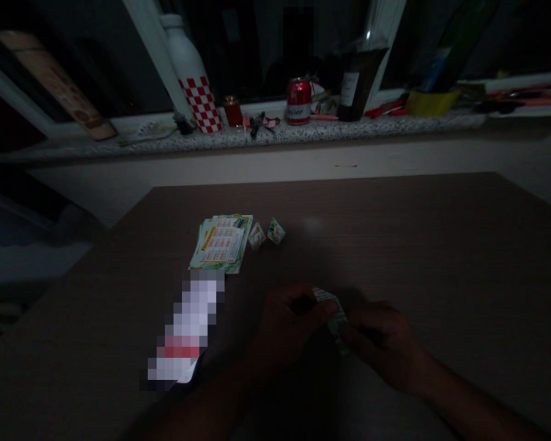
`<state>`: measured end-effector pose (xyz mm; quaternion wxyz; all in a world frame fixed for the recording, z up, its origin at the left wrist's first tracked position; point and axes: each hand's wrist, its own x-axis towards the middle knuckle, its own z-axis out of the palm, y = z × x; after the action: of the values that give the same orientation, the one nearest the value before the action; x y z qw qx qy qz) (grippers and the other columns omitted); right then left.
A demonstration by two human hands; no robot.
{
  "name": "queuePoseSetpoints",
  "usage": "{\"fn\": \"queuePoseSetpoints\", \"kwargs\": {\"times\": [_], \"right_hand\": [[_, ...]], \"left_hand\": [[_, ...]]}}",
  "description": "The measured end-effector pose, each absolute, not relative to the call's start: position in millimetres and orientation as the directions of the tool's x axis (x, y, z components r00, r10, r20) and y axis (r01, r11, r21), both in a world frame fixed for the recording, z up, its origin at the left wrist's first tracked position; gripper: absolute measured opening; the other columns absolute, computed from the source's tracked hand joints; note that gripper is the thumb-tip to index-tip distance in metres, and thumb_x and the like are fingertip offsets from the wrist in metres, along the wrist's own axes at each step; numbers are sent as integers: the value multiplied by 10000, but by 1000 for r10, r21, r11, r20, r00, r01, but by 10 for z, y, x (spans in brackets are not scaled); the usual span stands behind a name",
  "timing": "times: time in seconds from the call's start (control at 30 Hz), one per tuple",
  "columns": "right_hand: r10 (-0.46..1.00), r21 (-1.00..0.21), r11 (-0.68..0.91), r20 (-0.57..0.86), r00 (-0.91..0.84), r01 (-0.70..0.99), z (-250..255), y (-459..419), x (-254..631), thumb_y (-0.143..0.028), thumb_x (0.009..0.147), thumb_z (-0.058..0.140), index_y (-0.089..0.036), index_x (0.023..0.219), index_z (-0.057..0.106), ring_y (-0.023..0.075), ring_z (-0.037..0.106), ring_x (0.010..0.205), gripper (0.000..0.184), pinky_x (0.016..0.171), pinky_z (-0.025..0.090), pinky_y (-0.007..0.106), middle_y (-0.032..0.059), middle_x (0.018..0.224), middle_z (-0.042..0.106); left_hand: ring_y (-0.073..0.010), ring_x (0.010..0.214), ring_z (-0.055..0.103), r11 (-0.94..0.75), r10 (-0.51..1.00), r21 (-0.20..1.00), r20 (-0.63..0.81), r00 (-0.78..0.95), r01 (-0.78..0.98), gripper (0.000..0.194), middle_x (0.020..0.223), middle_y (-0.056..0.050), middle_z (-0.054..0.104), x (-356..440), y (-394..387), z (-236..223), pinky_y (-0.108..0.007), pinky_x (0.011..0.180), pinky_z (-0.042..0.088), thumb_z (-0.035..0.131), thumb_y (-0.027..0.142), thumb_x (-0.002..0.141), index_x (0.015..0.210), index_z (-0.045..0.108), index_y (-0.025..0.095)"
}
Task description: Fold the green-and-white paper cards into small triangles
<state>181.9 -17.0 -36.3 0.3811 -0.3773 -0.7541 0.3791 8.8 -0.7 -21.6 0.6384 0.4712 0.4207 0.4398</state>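
Over the dark brown wood-grained table (417,239), the left hand (289,318) and right hand (386,343) both pinch a small folded printed paper (330,301). Brown surface stretches from them to the far edge and far right corner. Toward the far left corner lie a stack of green-and-white printed cards (223,242) and two small folded paper pieces (276,231); a bright pixelated phone (188,324) lies nearer. Beyond the far edge, a speckled stone windowsill (239,139) carries a red-and-silver can (299,101).
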Motion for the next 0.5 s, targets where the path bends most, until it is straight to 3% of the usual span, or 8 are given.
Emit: {"fn": "queuePoseSetpoints", "kwargs": {"times": [0.1,0.2,0.37,0.5], "right_hand": [[904,-833,426,375,-206,353,-343,-155,1840,-255,865,554,-172,669,625,104,481,472,224,451,380,219,-19,535,536],[934,-858,350,351,-68,377,-311,-136,1856,-267,841,609,-179,726,681,109,541,470,162,434,413,206,-10,559,612],[961,-921,272,245,-128,279,-258,-126,1852,-245,816,655,-203,804,741,110,619,511,97,467,474,181,-8,599,685],[968,-975,189,165,-188,120,-238,-121,1853,-238,830,639,-218,860,759,113,649,510,125,474,511,172,-2,600,713]], "left_hand": [[-86,565,508,170,965,978,-139,224,-123,190,615,17,600,50,23,-218,-185,524,387,763,283,676,700,654,129],[-93,591,541,157,961,985,-135,242,-72,160,644,11,632,24,38,-220,-182,538,407,763,251,673,720,664,134],[-132,702,626,118,953,991,-130,274,58,115,756,-22,711,1,48,-163,-210,641,468,721,242,730,803,724,153],[-116,618,613,65,947,983,-115,301,172,109,652,-9,694,-13,56,-92,-193,584,448,686,245,774,753,743,155]]}}
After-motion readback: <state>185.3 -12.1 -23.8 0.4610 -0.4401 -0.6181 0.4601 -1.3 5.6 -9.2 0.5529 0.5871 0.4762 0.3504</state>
